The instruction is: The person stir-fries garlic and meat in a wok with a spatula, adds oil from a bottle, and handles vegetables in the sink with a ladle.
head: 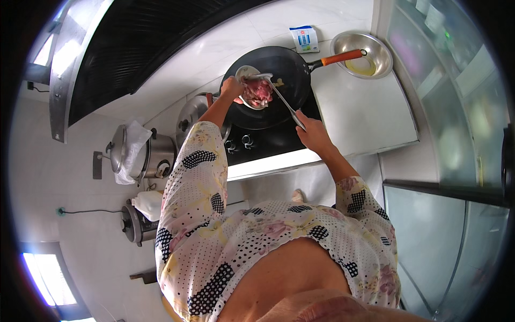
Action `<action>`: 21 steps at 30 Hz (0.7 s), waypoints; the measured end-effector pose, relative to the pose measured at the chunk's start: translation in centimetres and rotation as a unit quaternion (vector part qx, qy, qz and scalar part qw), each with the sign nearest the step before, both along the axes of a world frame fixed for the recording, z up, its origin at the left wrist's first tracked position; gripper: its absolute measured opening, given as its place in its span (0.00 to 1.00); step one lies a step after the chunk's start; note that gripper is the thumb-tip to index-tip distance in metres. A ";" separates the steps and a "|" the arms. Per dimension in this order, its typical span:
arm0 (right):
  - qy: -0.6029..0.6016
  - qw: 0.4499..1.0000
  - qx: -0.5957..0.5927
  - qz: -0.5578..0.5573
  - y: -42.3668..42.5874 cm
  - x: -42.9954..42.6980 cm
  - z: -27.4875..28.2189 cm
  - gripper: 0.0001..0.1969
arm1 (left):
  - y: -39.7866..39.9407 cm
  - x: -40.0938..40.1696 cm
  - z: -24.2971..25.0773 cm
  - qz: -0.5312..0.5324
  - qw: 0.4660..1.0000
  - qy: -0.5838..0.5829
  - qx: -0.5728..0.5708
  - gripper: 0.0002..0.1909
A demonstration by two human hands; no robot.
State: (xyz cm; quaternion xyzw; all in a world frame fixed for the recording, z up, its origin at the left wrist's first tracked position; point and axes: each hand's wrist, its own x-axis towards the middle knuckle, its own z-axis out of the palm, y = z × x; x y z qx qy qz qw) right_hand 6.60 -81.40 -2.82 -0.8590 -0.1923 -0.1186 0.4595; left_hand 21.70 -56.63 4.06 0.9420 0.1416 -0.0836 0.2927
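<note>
My left hand (232,89) grips the rim of a small bowl (244,71), tilted over a large dark wok (269,60). Pieces of raw red meat (258,91) fill the bowl. In my right hand (313,131) is the handle of a metal spatula or ladle (285,100), whose head meets the upper edge of the meat. A few small yellowish pieces (278,83) lie on the wok's surface. The wok rests on a black glass cooktop (265,140), its orange handle (342,57) pointing to the right.
A steel bowl (382,52) with yellowish liquid stands beyond the wok handle, near a white packet (304,39). Left of the wok are a metal lid (186,116) and a steel cooker (161,149). A range hood (104,52) overhangs the upper left. Glass panels (458,137) border the right.
</note>
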 end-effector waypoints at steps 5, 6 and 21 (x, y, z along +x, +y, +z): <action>0.043 0.996 -0.068 -0.040 -0.7 -0.6 1.2 0.22 | -0.1 0.2 1.3 -0.072 0.963 -0.103 0.236 0.15; 0.043 0.996 -0.069 -0.039 -0.9 -0.7 1.2 0.22 | 0.0 0.6 1.7 -0.062 0.955 -0.141 0.254 0.14; 0.109 0.978 -0.169 -0.054 -0.8 1.6 1.3 0.20 | 14.3 -12.9 -3.1 0.148 0.812 -0.245 -0.508 0.18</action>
